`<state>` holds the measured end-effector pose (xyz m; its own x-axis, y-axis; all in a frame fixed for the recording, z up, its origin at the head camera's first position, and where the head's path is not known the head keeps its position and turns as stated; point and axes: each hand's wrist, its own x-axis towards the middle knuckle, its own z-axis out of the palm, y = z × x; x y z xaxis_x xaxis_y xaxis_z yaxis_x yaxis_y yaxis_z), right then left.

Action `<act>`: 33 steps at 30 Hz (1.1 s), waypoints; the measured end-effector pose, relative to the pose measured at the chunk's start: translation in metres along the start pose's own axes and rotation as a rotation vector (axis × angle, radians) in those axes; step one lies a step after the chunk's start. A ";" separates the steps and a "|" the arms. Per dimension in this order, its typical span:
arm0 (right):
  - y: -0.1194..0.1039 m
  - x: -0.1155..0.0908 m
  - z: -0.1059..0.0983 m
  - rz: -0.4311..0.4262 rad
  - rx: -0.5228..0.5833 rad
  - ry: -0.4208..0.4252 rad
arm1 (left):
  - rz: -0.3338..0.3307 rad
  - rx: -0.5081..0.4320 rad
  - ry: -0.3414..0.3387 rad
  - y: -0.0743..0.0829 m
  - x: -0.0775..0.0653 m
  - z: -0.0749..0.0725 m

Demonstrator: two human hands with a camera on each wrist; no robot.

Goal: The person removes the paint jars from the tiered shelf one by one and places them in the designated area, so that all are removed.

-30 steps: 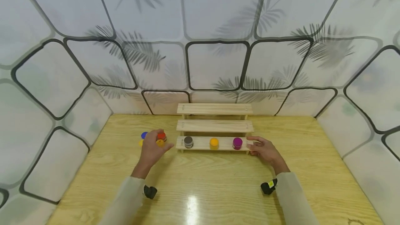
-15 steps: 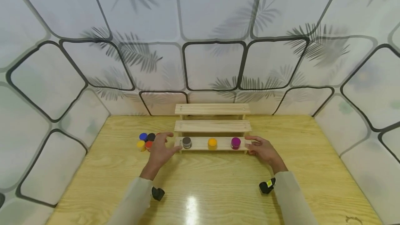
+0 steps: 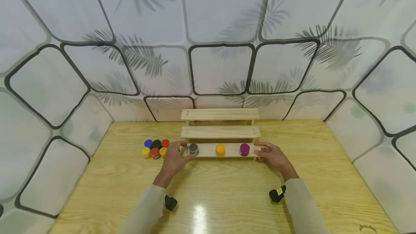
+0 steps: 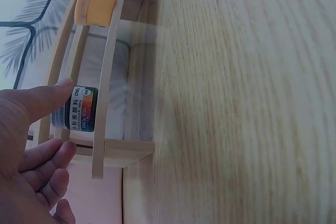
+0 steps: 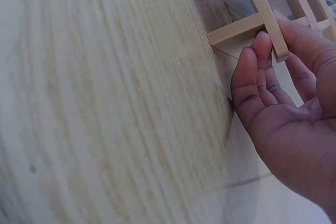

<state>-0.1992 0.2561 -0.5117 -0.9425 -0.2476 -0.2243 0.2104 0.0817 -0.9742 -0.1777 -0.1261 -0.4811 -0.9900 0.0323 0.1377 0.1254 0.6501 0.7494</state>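
Note:
A three-step wooden rack (image 3: 221, 131) stands on the table, bearing three small paint jars on its lowest step: a dark-lidded jar (image 3: 193, 149), an orange jar (image 3: 220, 150) and a purple-lidded jar (image 3: 245, 149). My left hand (image 3: 175, 160) is at the rack's left end, thumb and fingers spread about the dark-lidded jar. In the left wrist view the thumb tip overlaps that jar's lid, while the other fingers are bent below it. My right hand (image 3: 274, 157) grips the right end of the lowest step, thumb above and fingers underneath in the right wrist view.
Left of the rack, several more paint jars are grouped on the table, among them a blue-lidded jar (image 3: 148, 143), a yellow jar (image 3: 146, 152) and a red-lidded jar (image 3: 155, 152). A patterned wall covering (image 3: 224, 69) rises behind and on both sides.
My left hand has moved right, from over the grouped jars to the dark-lidded jar at the rack's left end, uncovering the group. The right hand keeps its hold on the rack.

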 end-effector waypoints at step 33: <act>-0.002 0.000 0.001 0.016 0.010 0.010 | 0.092 0.102 0.062 0.001 0.005 0.012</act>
<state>-0.1991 0.2546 -0.5101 -0.9414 -0.2369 -0.2401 0.2285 0.0756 -0.9706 -0.1833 -0.1163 -0.4872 -0.9683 0.0506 0.2447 0.2050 0.7207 0.6622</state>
